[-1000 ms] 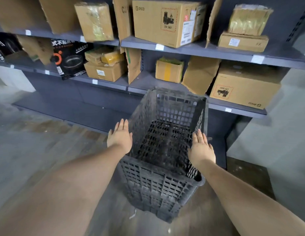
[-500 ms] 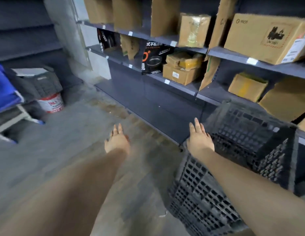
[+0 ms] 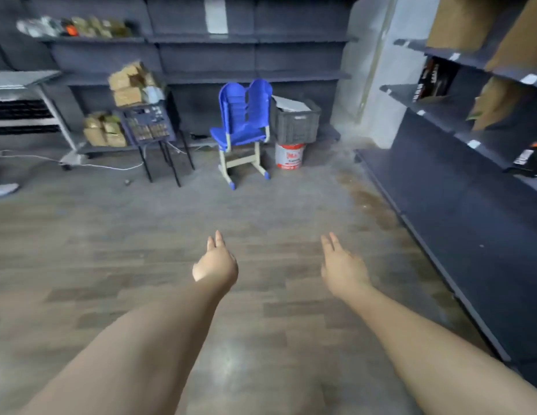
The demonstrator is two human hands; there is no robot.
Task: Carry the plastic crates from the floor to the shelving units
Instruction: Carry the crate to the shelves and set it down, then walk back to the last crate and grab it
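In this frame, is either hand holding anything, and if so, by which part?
Nothing is held. The left hand and the right hand both reach forward over the floor with fingers straight, touching nothing.

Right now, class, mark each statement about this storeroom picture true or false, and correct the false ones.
1. Both hands are empty. True: the left hand and right hand hold nothing, fingers straight.
2. The grey crate sits on the floor. False: it rests on a white and red bucket.
3. The blue chairs stand left of the crate. True.
4. The crate is empty. False: something pale lies in its top.
5. The shelving unit at the right has a bare bottom shelf. True.
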